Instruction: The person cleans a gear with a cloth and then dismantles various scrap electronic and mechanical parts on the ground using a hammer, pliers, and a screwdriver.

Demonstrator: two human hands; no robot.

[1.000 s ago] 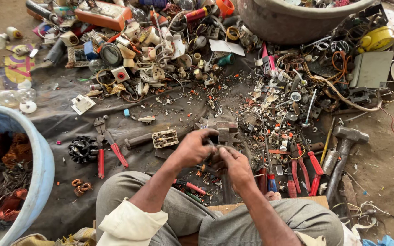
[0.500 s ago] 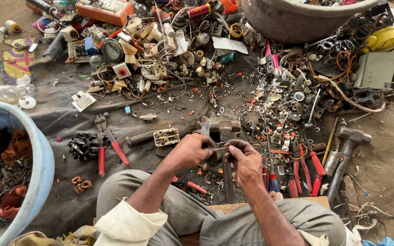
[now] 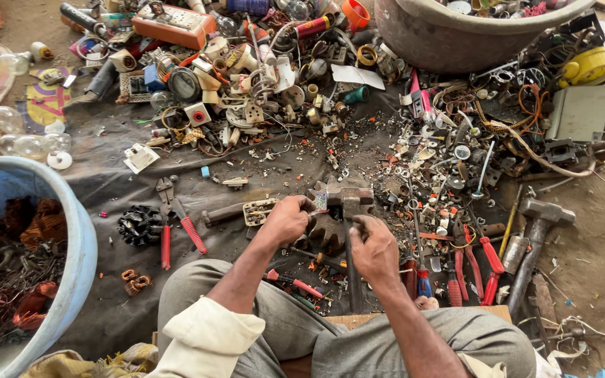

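I sit with bent knees over a dark sheet (image 3: 106,182) strewn with electrical scrap. My left hand (image 3: 287,218) pinches a small pale part (image 3: 320,202) against the head of a hammer (image 3: 348,197) that lies on the sheet in front of me. My right hand (image 3: 374,249) is closed over the hammer's dark handle (image 3: 353,283), which runs back toward my legs. A dark toothed metal piece (image 3: 325,234) lies between my two hands. A white switch plate (image 3: 259,210) rests just left of my left hand.
A blue tub (image 3: 82,241) of copper wire stands at left. Red-handled pliers (image 3: 176,224) and a black coil (image 3: 140,225) lie near it. A second hammer (image 3: 535,234) and red-handled tools (image 3: 483,260) lie at right. A grey basin (image 3: 414,38) and heaped scrap fill the far side.
Both hands moved forward from working a small part close to my lap. The left now holds the part at the hammer head, and the right has closed on the handle.
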